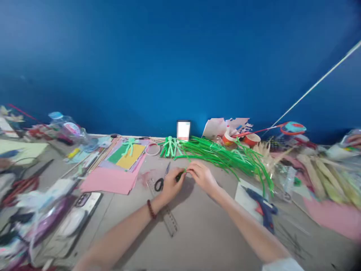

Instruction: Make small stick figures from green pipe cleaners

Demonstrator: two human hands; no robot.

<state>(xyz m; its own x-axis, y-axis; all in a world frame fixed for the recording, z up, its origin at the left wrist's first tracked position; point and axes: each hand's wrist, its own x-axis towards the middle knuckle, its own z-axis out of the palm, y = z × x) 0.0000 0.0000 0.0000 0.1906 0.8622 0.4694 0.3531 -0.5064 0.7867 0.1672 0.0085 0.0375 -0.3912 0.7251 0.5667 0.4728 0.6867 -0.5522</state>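
Note:
Close together above the table, my left hand and my right hand meet at the fingertips. Both pinch a small green piece, too blurred to tell its kind. Something dark shows within the left hand's curled fingers. Beside that hand are black-handled scissors, partly hidden by it. A clear ruler lies under the left wrist, which wears a dark red bead bracelet. Just beyond the right hand spreads a heap of green pipe cleaners.
Pale green figures stand near the blue wall, by a tape roll. Coloured paper sheets, a phone and a bottle are at left. At right lie a blue glue gun and corn husks.

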